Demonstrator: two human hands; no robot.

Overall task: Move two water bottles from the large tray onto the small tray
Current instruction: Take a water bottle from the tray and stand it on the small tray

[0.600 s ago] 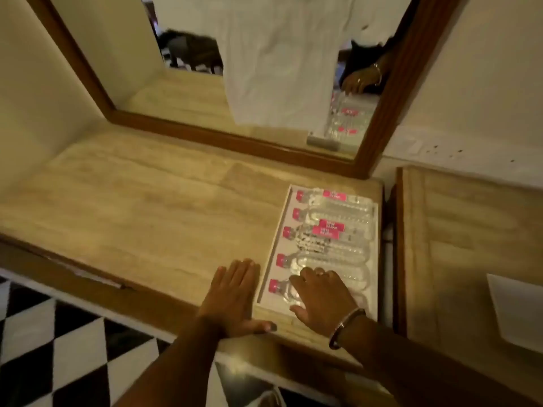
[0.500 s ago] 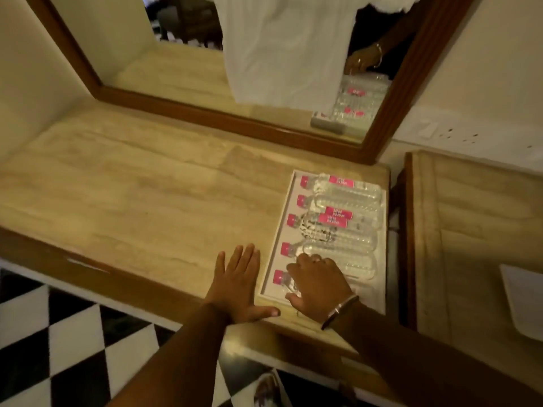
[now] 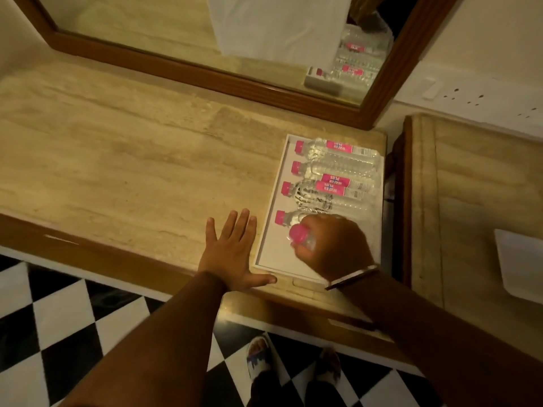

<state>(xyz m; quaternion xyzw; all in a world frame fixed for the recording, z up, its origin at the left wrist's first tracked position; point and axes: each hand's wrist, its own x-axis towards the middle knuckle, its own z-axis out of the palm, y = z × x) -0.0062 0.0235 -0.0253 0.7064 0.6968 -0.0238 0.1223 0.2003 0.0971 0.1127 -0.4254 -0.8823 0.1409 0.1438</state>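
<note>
A person's right hand (image 3: 332, 248) wraps the nearest pink-capped water bottle (image 3: 301, 237), tilting it off the white large tray (image 3: 274, 257); the left hand (image 3: 232, 251) lies spread flat on the stone-look surface (image 3: 132, 160). Ribbed, clear plastic looks slippery: grip mid-body. The pale shape at far right may be the small tray (image 3: 518, 264).

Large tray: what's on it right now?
The white tray holds four bottles lying flat, pink caps leftward. The right hand grips a fifth bottle, tilted up. That hand covers the tray beneath it.
</note>
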